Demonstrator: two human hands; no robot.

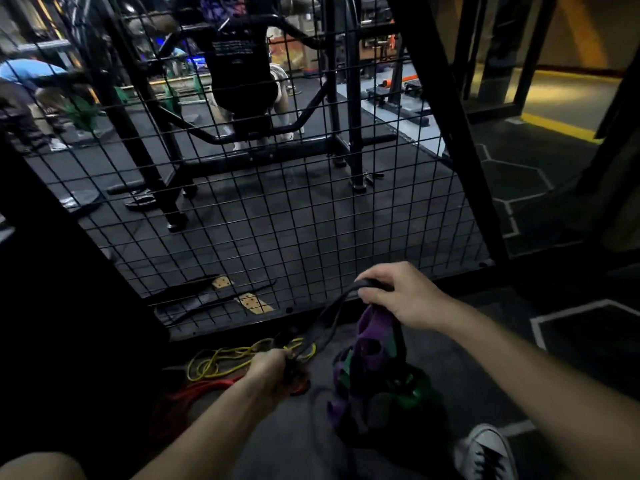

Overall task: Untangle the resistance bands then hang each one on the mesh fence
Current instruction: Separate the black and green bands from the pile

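Both hands' fingers curled round one black band (325, 320) (left hand (273, 370); right hand (398, 292)).

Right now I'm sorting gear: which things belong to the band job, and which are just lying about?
Job: black band, held by both hands; purple band; green band; yellow band; red band; mesh fence.

Lying about: weight plate, gym machine.
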